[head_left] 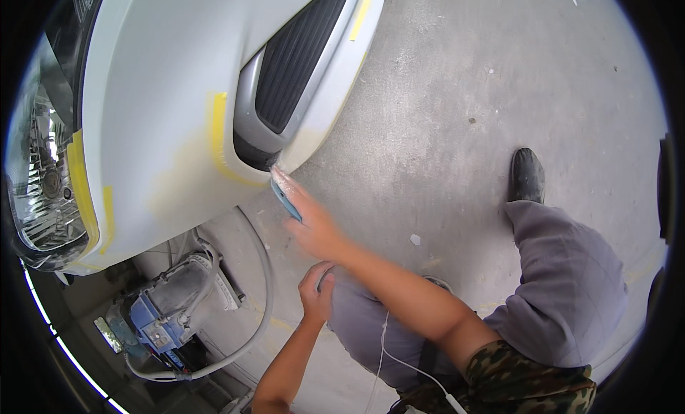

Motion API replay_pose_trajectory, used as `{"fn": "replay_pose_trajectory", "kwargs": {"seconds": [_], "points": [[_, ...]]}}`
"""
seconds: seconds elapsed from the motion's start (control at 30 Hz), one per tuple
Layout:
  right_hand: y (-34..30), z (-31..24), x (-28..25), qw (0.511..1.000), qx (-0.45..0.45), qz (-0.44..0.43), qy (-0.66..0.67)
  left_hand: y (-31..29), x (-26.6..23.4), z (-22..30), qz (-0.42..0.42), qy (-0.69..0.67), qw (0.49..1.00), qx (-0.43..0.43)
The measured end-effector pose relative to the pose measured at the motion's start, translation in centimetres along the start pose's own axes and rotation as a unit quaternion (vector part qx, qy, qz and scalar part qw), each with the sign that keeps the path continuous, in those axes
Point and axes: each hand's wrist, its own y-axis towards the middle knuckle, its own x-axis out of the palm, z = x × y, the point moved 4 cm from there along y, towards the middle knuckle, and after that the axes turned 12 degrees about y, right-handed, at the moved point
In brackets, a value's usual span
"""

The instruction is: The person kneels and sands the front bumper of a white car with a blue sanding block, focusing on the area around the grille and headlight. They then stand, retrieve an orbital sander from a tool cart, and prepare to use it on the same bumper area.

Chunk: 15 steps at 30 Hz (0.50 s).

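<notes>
My right hand (308, 216) grips a thin blue sanding pad (285, 200) and holds it at the lower corner of a white car bumper (171, 86), just below the dark grille opening (294, 68). Whitish dust coats its fingertips. Yellow masking tape (219, 125) runs along the bumper next to the opening, and a pale yellowish patch shows in the paint. Beside my bent knee, my left hand (314, 293) is closed, with a dark curved edge between thumb and finger; what it holds is mostly hidden.
A blue and grey machine (153, 321) with a grey hose (267, 293) stands under the car at lower left. The headlight (50, 179) is edged with yellow tape. A white cable (383, 339) hangs by my leg. My black boot (526, 175) is on the grey concrete floor (442, 129).
</notes>
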Motion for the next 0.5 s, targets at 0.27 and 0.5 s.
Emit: {"fn": "replay_pose_trajectory", "kwargs": {"seconds": [0.27,0.5], "points": [[-3.5,3.8,-4.1,0.986,0.117,0.054,0.108,0.3,-0.9,21.5,-0.239,-0.288,0.880,0.294],[-2.4,3.8,-5.7,0.959,0.192,0.101,0.181,-3.1,1.1,30.0,-0.488,-0.490,0.641,0.332]]}}
